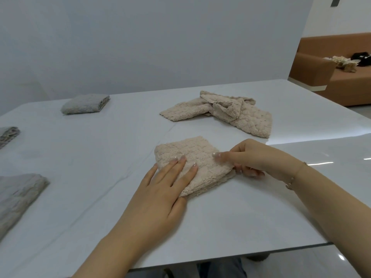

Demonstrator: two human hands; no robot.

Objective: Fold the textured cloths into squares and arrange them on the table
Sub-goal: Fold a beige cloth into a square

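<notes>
We saw the folded beige cloth (195, 164) lying as a rough square just right of the middle of the white table (230, 221). The left hand (160, 195) lay flat on the cloth's near left part, fingers straight and spread, pressing it down without curling round anything. The right hand (251, 159) was at the cloth's 3 o'clock edge; its thumb and fingers were curled and pinched that edge, the thumb on top and the lower fingers tucked under the corner. A thin bracelet (295, 175) circled the right wrist.

At 1 o'clock from the folded cloth, apart from it, lay an unfolded beige cloth (226, 113), rumpled and twisted in its middle. Toward 10 o'clock, well apart and near the table's far edge, sat a grey folded cloth (86, 104). At 9 o'clock, cut off by the left border of the view, we made out a second grey cloth (8, 135), and at 8 o'clock a third grey cloth (18, 195), larger in view and also partly out of frame.

Beyond the table, at 2 o'clock, stood a brown sofa (321, 73) with a few light and dark items on its seat, too small for us to tell apart.
</notes>
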